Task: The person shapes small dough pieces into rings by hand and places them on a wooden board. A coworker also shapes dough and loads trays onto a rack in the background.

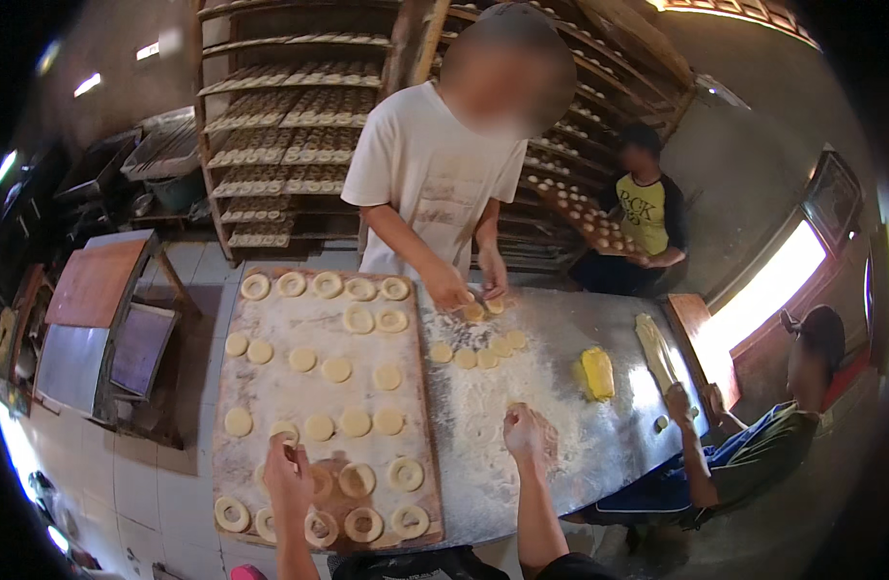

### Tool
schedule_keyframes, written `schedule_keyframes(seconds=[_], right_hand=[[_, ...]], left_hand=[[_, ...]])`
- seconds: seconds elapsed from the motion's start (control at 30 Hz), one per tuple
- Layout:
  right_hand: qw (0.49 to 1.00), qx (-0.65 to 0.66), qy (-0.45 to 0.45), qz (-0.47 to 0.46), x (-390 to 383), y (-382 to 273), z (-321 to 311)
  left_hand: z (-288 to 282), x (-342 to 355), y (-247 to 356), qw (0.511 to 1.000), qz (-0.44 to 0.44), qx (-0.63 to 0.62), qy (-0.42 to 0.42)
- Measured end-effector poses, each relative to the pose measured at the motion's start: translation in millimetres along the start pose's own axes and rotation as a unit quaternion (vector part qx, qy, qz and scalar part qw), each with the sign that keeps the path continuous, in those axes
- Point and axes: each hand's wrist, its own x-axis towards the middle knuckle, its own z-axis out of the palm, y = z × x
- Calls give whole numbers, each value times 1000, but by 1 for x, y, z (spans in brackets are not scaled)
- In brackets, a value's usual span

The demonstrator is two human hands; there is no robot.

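My left hand [288,476] is over the near left part of a floured wooden board [300,391], its fingers closed on a pale dough round [284,432]. Flat dough discs [355,421] lie around it, and dough rings [363,525] line the near and far ends of the board. My right hand [524,433] is closed above the floured metal table [560,319]. Whatever it may hold is hidden by the fingers. Beyond it, several small dough rounds [466,359] sit in a curved row in front of a co-worker's hands [493,274], which handle dough pieces.
A yellow block [596,374] rests on the metal table, with a long dough strip [654,350] farther right near another co-worker's hand [678,398]. Behind stand wooden racks [295,121] full of dough trays. A third person holds a tray [587,220] of dough pieces.
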Motion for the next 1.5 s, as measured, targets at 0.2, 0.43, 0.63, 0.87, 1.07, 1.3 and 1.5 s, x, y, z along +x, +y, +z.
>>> schedule_keyframes(seconds=[0.2, 0.43, 0.63, 0.87, 1.07, 1.3, 1.5], right_hand=[[962, -162, 45, -217, 68, 64, 3], [917, 280, -262, -111, 50, 64, -49], [809, 511, -282, -69, 20, 55, -80], [812, 488, -291, -131, 16, 47, -100], [950, 82, -5, -302, 11, 13, -68], [618, 625, -472, -69, -4, 1, -55], [496, 749, -423, 116, -29, -35, -36]], left_hand=[[107, -20, 104, 978, 82, -161, -105], [218, -66, 177, 950, 49, -167, -260], [225, -69, 208, 919, 43, -246, -305], [204, -78, 227, 919, 44, -269, -286], [195, -79, 221, 957, 186, -107, -193], [188, -81, 195, 957, 244, -157, 14], [159, -85, 166, 734, 168, -648, -115]])
